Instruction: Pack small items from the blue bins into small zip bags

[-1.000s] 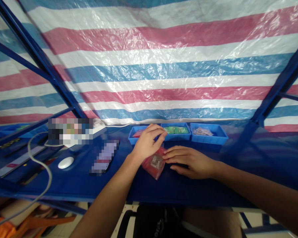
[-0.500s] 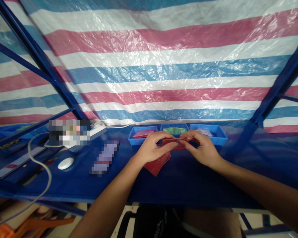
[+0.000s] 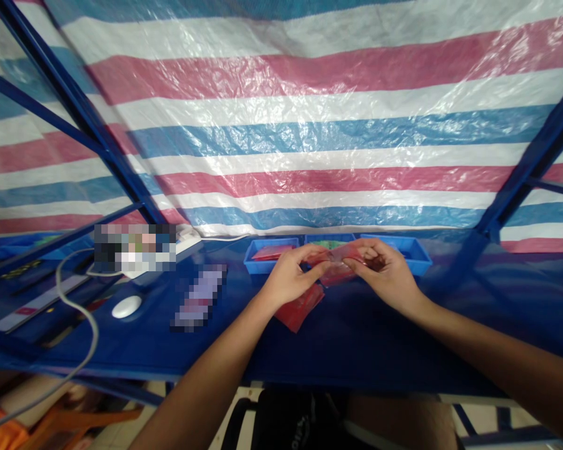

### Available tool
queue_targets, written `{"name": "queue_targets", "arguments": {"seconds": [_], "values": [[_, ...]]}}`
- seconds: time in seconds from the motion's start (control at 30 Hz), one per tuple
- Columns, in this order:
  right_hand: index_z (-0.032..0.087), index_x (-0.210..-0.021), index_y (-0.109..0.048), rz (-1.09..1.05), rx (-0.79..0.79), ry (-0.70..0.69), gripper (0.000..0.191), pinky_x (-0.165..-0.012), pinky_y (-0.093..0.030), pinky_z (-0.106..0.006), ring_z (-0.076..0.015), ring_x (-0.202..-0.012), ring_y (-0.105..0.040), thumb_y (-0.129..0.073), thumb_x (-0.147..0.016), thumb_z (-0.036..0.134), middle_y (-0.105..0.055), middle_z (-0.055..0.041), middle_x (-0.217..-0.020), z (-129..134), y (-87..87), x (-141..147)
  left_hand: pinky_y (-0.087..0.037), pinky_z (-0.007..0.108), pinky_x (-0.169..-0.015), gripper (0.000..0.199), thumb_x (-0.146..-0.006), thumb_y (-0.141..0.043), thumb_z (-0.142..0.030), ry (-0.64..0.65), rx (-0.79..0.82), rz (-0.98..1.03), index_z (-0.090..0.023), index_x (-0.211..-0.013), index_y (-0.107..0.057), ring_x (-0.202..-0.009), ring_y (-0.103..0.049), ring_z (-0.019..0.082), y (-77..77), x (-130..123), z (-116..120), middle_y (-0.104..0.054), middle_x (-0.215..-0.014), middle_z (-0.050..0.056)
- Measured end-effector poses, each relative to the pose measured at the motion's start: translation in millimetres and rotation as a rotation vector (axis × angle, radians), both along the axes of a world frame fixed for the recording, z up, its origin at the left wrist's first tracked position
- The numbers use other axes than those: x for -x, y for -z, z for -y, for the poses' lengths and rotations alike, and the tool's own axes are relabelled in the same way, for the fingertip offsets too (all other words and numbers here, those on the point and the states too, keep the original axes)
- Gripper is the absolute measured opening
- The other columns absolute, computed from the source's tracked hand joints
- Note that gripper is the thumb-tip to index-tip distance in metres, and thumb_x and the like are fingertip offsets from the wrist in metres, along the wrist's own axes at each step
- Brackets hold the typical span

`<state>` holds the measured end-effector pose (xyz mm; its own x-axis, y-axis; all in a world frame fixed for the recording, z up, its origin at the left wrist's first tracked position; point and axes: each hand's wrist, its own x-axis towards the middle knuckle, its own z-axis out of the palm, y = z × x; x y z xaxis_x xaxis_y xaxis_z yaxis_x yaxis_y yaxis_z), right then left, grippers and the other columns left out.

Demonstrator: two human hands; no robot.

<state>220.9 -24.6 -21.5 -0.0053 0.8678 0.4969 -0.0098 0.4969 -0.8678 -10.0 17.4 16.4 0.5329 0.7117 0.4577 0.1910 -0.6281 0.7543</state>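
Note:
My left hand (image 3: 293, 272) pinches the left side of a red translucent packet (image 3: 340, 269), held up above the blue table. The packet's right side is between the thumb and fingers of my right hand (image 3: 387, 272). Under and beside my left hand, more red packets (image 3: 298, 311) lie on the table. Behind the hands stand a blue tray with red packets (image 3: 273, 252), a blue tray with green packets (image 3: 328, 244), partly hidden, and a blue tray (image 3: 418, 257) at the right, its contents mostly covered by my right hand.
A white mouse-shaped object (image 3: 126, 307) and a blurred-out flat item (image 3: 200, 297) lie on the table's left part. Farther left are a white cable (image 3: 92, 331) and a pixelated object by a power strip (image 3: 187, 245). Blue metal bars flank the striped sheet (image 3: 309, 144).
The red packet has been tilted up and spread flatter between both hands, showing more of its face. My right hand has risen slightly and hides more of the right tray.

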Motion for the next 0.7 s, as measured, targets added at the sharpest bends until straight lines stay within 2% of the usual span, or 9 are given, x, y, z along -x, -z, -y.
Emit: {"name": "queue_targets", "arguments": {"seconds": [0.07, 0.13, 0.23, 0.37, 0.5, 0.57, 0.7], "values": [[0.028, -0.118, -0.067, 0.019, 0.012, 0.038, 0.037, -0.082, -0.066, -0.04, -0.0227, -0.083, -0.078, -0.085, -0.09, 0.046, -0.08, -0.0012, -0.093, 1.5, -1.5, -1.0, -0.057, 0.034, -0.098, 0.034, -0.096, -0.076, -0.04, 0.007, -0.038, -0.03, -0.02, -0.123, -0.075, -0.109, -0.075, 0.024, 0.0, -0.8, 1.8, -0.079, -0.121, 0.009], [0.027, -0.118, -0.069, 0.074, 0.005, 0.084, 0.039, -0.081, -0.066, -0.04, -0.0227, -0.081, -0.077, -0.086, -0.088, 0.047, -0.079, -0.0011, -0.089, 2.7, -1.7, -1.6, -0.057, 0.034, -0.098, 0.033, -0.096, -0.076, -0.041, 0.03, -0.062, -0.054, -0.02, -0.123, -0.076, -0.108, -0.075, 0.024, -0.3, -1.5, 3.3, -0.08, -0.119, 0.009], [0.026, -0.117, -0.072, 0.16, -0.024, 0.119, 0.037, -0.081, -0.065, -0.04, -0.0226, -0.081, -0.076, -0.086, -0.088, 0.046, -0.079, -0.0018, -0.09, 2.6, 0.6, -2.2, -0.055, 0.031, -0.086, 0.025, -0.101, -0.069, -0.042, 0.048, -0.104, -0.144, -0.02, -0.106, -0.081, -0.095, -0.075, 0.022, -0.4, -1.6, 3.7, -0.081, -0.103, 0.007], [0.027, -0.119, -0.072, 0.183, -0.016, 0.085, 0.037, -0.078, -0.065, -0.041, -0.0237, -0.082, -0.076, -0.084, -0.089, 0.046, -0.08, -0.0031, -0.094, -0.7, 4.4, -3.4, -0.052, 0.028, -0.075, 0.029, -0.102, -0.067, -0.042, 0.027, -0.089, -0.163, -0.018, -0.095, -0.081, -0.082, -0.072, 0.019, 1.4, -0.6, 0.6, -0.079, -0.09, 0.005], [0.026, -0.1, -0.076, 0.153, 0.016, 0.053, 0.026, -0.079, -0.065, -0.042, -0.0247, -0.083, -0.076, -0.082, -0.09, 0.049, -0.08, -0.0037, -0.093, -4.5, 6.2, -5.3, -0.056, 0.029, -0.08, 0.031, -0.101, -0.068, -0.045, 0.034, 0.007, -0.047, -0.017, -0.099, -0.081, -0.089, -0.074, 0.021, 2.9, -0.7, -2.4, -0.081, -0.099, 0.007], [0.025, -0.092, -0.076, 0.144, 0.024, 0.051, 0.027, -0.079, -0.064, -0.041, -0.0244, -0.082, -0.075, -0.082, -0.09, 0.051, -0.08, -0.0036, -0.09, -5.2, 6.1, -5.6, -0.057, 0.029, -0.083, 0.03, -0.1, -0.07, -0.045, 0.028, 0.035, -0.004, -0.017, -0.103, -0.08, -0.093, -0.075, 0.021, 2.9, -0.7, -2.9, -0.082, -0.103, 0.008], [0.024, -0.098, -0.079, 0.163, 0.036, 0.062, 0.027, -0.079, -0.063, -0.038, -0.0224, -0.081, -0.075, -0.084, -0.089, 0.05, -0.079, -0.0034, -0.09, -4.1, 4.7, -5.1, -0.058, 0.03, -0.085, 0.027, -0.097, -0.075, -0.042, 0.031, 0.064, -0.036, -0.017, -0.103, -0.082, -0.091, -0.077, 0.021, 2.7, 0.3, -3.4, -0.082, -0.102, 0.007]]}}
